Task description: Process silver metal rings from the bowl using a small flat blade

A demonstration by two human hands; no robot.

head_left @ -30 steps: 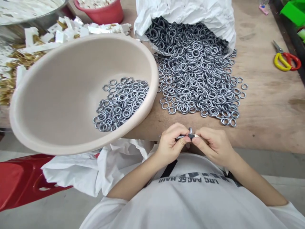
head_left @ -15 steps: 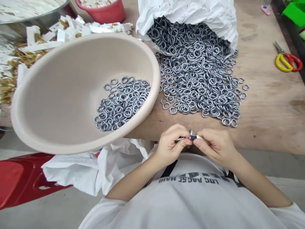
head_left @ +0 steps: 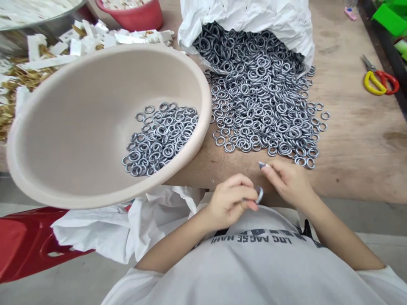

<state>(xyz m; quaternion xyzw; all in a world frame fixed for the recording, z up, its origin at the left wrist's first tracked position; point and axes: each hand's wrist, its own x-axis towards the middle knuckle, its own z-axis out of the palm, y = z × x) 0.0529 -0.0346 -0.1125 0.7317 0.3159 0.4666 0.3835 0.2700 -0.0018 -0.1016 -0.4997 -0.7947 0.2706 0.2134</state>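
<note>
My left hand (head_left: 233, 201) is closed around a grey ring (head_left: 260, 195), which sticks out past its fingertips in front of my shirt. Just to the right, my right hand (head_left: 288, 180) pinches a small dark, pointed piece (head_left: 262, 164) with a pale part by the thumb; its kind I cannot make out. The hands are apart, over the near table edge. Beyond them spreads a heap of grey rings (head_left: 263, 97), spilling from a crumpled white sack (head_left: 248, 15). More such rings (head_left: 162, 140) lie inside a large beige basin (head_left: 79, 195) on the left.
Scissors (head_left: 378, 80) with yellow and red handles lie on the table (head_left: 359, 169) at right, near green bins (head_left: 391, 19). White and gold pieces (head_left: 51, 55), a red bowl (head_left: 133, 15) and a metal basin (head_left: 19, 36) stand behind the beige basin. A red stool (head_left: 28, 237) is below left.
My hands have come apart. The left, holding the ring, has dropped slightly towards me; the right has moved up and away with the small dark piece.
</note>
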